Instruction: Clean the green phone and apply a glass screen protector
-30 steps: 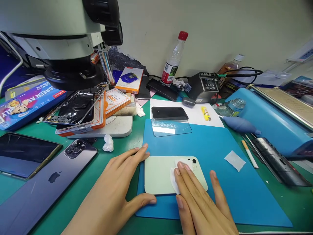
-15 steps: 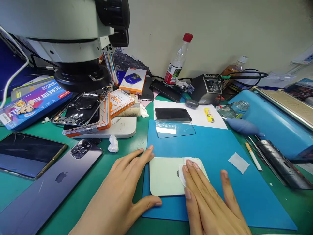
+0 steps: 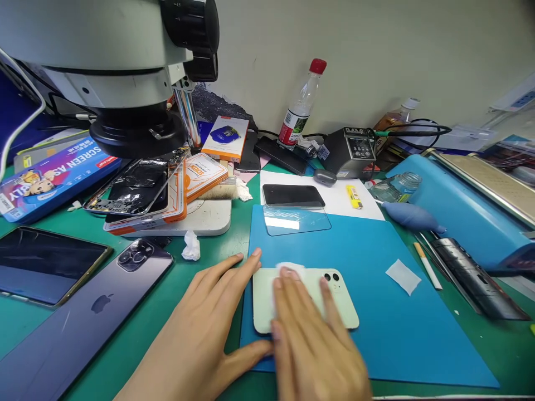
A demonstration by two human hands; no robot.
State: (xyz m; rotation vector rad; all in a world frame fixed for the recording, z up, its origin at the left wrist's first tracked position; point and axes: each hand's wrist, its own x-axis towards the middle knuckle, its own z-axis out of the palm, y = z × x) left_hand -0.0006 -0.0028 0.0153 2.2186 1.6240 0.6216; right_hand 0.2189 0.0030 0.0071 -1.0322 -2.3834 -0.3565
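Note:
A pale green phone (image 3: 311,278) lies back up, camera end to the right, on a blue mat (image 3: 401,334). My right hand (image 3: 313,334), smeared by motion, presses a white wipe (image 3: 290,268) flat against the phone's back, left of its middle. Most of the wipe is hidden beneath the fingers. At the phone's left end is my left hand (image 3: 209,317), its fingers and thumb spread around that end. Behind the phone a clear glass sheet (image 3: 298,220) rests partly on the mat, next to a dark phone (image 3: 295,195).
A microscope (image 3: 134,106) hangs over the upper left. Below it lie a purple phone (image 3: 100,301), another phone (image 3: 42,259) and stacked boxes (image 3: 204,175). To the right are a small white sheet (image 3: 403,277), a cigarette (image 3: 427,266), tweezers and a blue air blower (image 3: 412,216).
My right hand has slid the wipe leftward across the phone's back, uncovering the cameras at the right end. My left hand stays at the left end.

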